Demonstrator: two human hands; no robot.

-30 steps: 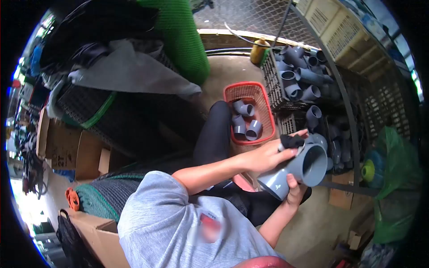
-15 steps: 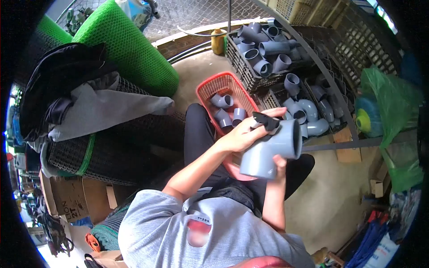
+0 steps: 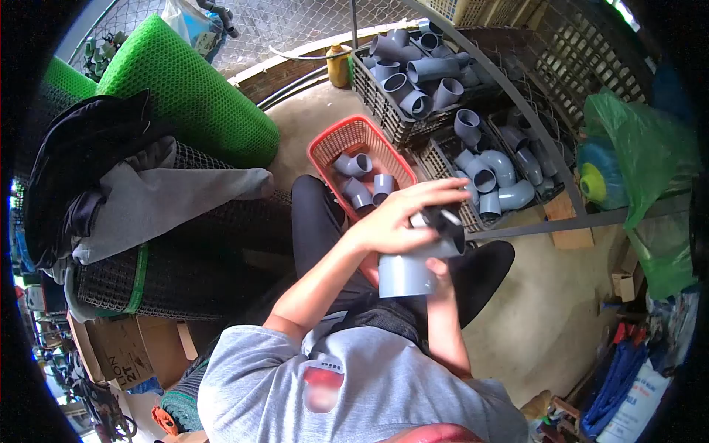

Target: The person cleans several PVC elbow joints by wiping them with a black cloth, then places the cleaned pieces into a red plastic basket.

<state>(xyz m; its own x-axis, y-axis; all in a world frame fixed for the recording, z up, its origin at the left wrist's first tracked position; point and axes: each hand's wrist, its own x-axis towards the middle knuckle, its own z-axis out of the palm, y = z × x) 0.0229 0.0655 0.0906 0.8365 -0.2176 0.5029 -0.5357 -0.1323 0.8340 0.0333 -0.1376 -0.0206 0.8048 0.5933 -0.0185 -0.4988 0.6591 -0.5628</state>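
Note:
A grey plastic pipe elbow (image 3: pixel 405 276) is held over my lap, one round mouth facing down and the other toward the right. My right hand (image 3: pixel 441 280) grips it from the near side, the thumb pressed on its wall. My left hand (image 3: pixel 402 218) lies over the top of the elbow, its fingers stretched to the right and its thumb along the fitting. Between that thumb and the fingers sits a small black piece (image 3: pixel 442 218), blurred, perhaps cloth. Just beyond, a red basket (image 3: pixel 319 151) contains several smaller grey fittings (image 3: pixel 354 164).
Black crates (image 3: pixel 377 111) filled with grey fittings stand ahead to the right, behind a metal bar (image 3: pixel 532 227). At left are a green mesh roll (image 3: pixel 192 96) and a grey garment (image 3: pixel 162 203) on black netting. A green plastic bag (image 3: pixel 628 184) hangs at right.
The elbow has turned in my hands and shifted left, its lower mouth now pointing down. My left fingers have lifted and spread more. The view has moved slightly.

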